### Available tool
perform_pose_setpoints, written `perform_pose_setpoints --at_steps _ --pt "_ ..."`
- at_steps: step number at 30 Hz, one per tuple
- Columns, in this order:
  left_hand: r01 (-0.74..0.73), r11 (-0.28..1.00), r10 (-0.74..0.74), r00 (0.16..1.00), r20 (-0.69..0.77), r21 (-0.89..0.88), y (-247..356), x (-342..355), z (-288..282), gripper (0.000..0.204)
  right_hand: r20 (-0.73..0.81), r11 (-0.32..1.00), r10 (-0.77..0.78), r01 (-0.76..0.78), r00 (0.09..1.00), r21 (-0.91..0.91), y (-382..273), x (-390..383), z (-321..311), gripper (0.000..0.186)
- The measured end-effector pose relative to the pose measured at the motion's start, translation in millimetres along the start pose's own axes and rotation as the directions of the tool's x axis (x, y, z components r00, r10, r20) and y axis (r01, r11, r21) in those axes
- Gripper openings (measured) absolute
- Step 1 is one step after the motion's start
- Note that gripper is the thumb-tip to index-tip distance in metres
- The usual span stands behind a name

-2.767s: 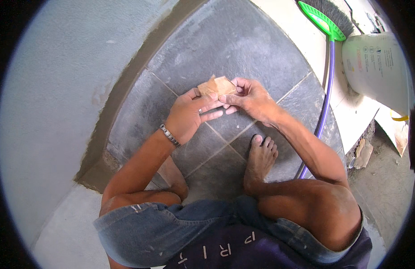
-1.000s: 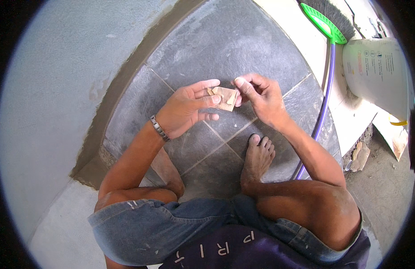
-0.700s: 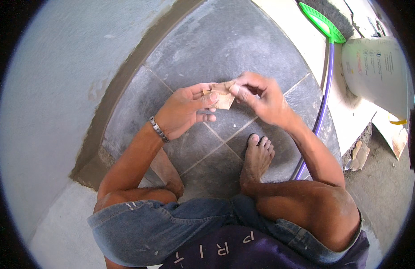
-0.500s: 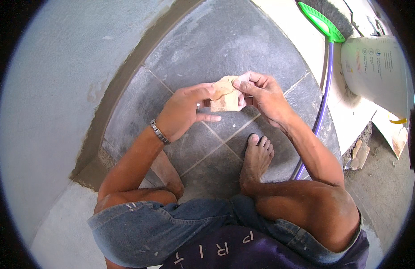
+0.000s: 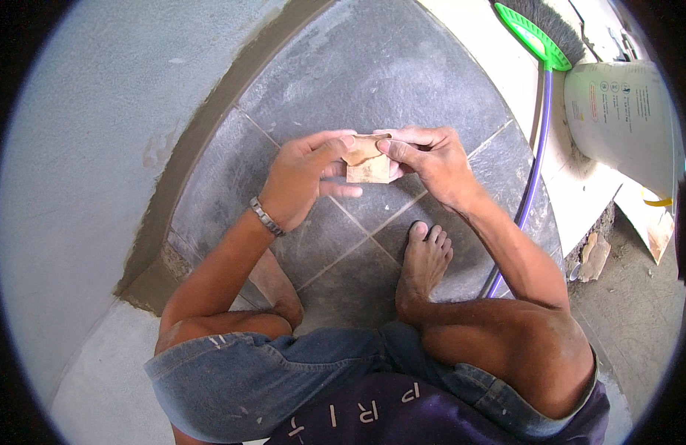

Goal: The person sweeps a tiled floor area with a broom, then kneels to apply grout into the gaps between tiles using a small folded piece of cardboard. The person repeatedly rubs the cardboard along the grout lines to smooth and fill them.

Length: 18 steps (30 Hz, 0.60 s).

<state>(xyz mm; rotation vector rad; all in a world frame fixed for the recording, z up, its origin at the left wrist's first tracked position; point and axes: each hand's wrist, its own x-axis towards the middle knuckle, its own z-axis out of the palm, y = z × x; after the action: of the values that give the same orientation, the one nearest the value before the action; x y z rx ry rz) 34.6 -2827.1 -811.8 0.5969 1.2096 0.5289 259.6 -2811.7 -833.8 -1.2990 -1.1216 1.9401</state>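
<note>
Above the grey floor tiles, both my hands hold a small folded piece of tan paper (image 5: 367, 172) that looks like worn sandpaper. A ragged-edged upper layer lies folded over a paler, straight-edged lower part. My left hand (image 5: 306, 174) pinches the upper left corner between thumb and index finger, its other fingers held apart; a metal watch band circles this wrist. My right hand (image 5: 432, 159) grips the right edge, thumb pressed on the front and the other fingers partly hidden behind the paper.
A broom (image 5: 539, 37) with a green head and purple handle lies to the right, beside a white bucket (image 5: 624, 122). Broken tan scraps (image 5: 595, 256) lie on the rough floor at the right. On the left, a brown mortar strip (image 5: 187, 148) runs along the blue-grey wall (image 5: 98, 148).
The paper's upper edge, which stood higher before, is now bent down and lower. My left thumb has come onto its corner, and my right thumb has slid slightly left and down.
</note>
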Motion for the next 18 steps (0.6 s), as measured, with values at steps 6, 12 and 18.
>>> perform_pose_setpoints --at_steps 6,12,18 --pt "0.122 0.973 -0.107 0.990 0.087 -0.195 0.9 -2.7 2.5 0.029 0.076 0.972 -0.198 0.206 0.977 -0.110 5.4 -1.3 -1.7 0.023" --pt "0.076 0.992 -0.062 0.989 0.137 -0.101 -6.5 1.0 -6.3 0.033 0.215 0.964 -0.250 0.263 0.944 -0.035 0.8 -0.3 -6.1 0.026" --pt "0.054 0.962 0.019 0.964 0.265 -0.267 -4.9 1.9 -12.9 0.044 0.249 0.770 -0.392 0.464 0.885 -0.437 -3.5 0.1 -7.9 0.032"
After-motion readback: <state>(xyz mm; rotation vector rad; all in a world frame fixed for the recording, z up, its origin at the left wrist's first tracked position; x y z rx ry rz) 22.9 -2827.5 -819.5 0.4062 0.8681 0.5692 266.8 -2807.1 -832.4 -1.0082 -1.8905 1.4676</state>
